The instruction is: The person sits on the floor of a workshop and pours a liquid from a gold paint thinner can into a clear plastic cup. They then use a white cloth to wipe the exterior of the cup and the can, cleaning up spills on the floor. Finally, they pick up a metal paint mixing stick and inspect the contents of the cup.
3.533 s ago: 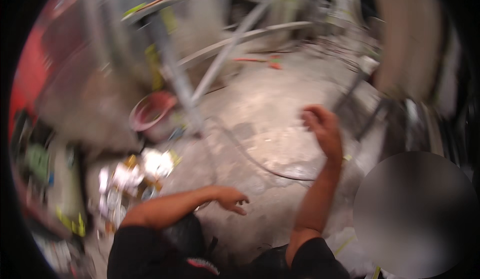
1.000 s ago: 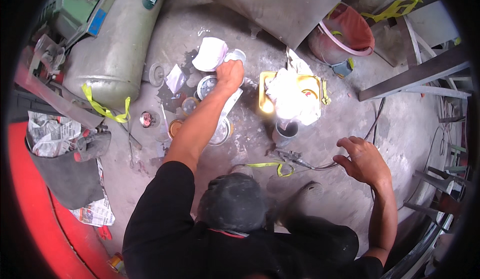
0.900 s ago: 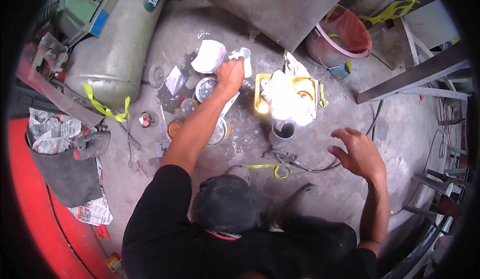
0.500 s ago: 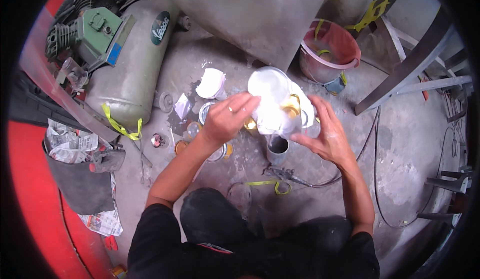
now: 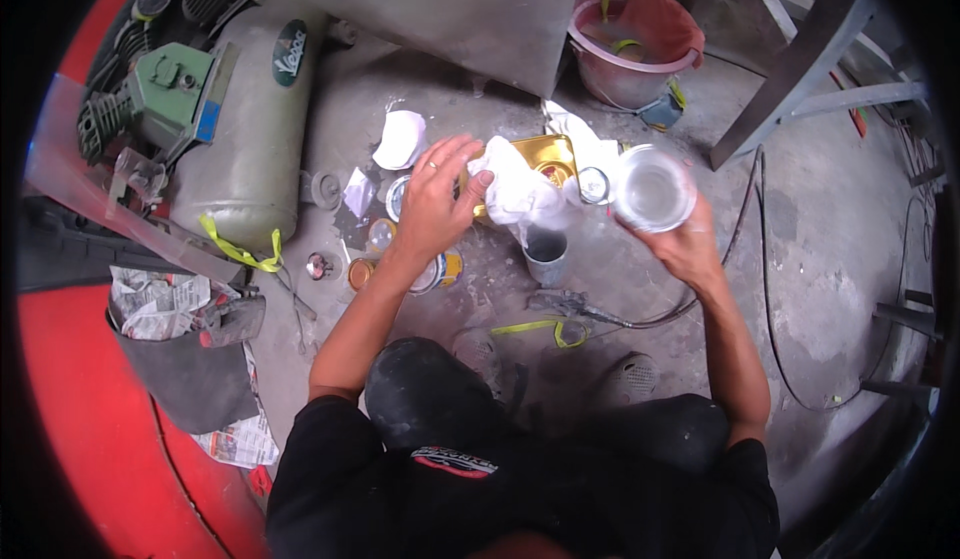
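My left hand has loosely extended fingers beside a crumpled white cloth, its thumb against the cloth edge. The cloth lies over part of a shiny gold tray or tin. My right hand grips a translucent plastic cup, seen from above, just right of a small round silver container. A metal cylinder stands below the cloth. A spray gun with hose lies nearer me. Round tins, lids and white paper are scattered at left.
A green compressor is at left, near a red panel and newspaper-filled dark bag. A pink bucket is at upper right, beside metal frame legs. A hose loops across the floor at right.
Both hands have come to the cloth and tray. Since half a second ago, the cup has moved right into my right hand, and my left hand's fingers have loosened beside the cloth.
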The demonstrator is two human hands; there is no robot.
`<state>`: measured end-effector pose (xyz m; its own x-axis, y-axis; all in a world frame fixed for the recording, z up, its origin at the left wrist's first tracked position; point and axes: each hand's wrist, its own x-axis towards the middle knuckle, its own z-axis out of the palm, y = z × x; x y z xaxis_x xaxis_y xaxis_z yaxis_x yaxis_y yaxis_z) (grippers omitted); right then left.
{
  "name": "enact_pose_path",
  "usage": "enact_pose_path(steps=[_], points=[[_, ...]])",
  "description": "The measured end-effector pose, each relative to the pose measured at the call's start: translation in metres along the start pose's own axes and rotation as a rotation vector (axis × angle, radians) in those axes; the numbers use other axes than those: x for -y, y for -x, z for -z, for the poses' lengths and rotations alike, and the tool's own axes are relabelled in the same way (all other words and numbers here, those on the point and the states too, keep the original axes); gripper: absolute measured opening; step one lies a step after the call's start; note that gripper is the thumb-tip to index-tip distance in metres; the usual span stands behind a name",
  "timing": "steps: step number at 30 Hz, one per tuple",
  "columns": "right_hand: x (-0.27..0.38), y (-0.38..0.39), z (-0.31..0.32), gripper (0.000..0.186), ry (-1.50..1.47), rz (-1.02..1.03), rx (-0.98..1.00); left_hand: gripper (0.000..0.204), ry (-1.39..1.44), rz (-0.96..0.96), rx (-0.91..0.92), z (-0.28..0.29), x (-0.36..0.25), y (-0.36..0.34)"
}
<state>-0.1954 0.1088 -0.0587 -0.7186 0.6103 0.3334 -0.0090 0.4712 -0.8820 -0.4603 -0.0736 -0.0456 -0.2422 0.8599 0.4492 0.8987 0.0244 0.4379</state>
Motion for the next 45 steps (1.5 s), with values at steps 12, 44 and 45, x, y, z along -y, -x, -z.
enact_pose_path(steps=[12, 44, 45], points=[[-0.002, 0.013, 0.007, 0.044, 0.117, -0.255, 0.042, 0.045, 0.135, -0.034, 0.074, -0.043, 0.017, 0.035], [-0.064, 0.022, -0.003, 0.073, 0.09, -0.454, 0.08, 0.145, 0.479, 0.354, 0.3, -0.072, 0.087, 0.05], [-0.067, 0.024, 0.0, 0.069, 0.146, -0.434, 0.067, 0.142, 0.593, 0.395, 0.273, -0.081, 0.089, 0.046]])
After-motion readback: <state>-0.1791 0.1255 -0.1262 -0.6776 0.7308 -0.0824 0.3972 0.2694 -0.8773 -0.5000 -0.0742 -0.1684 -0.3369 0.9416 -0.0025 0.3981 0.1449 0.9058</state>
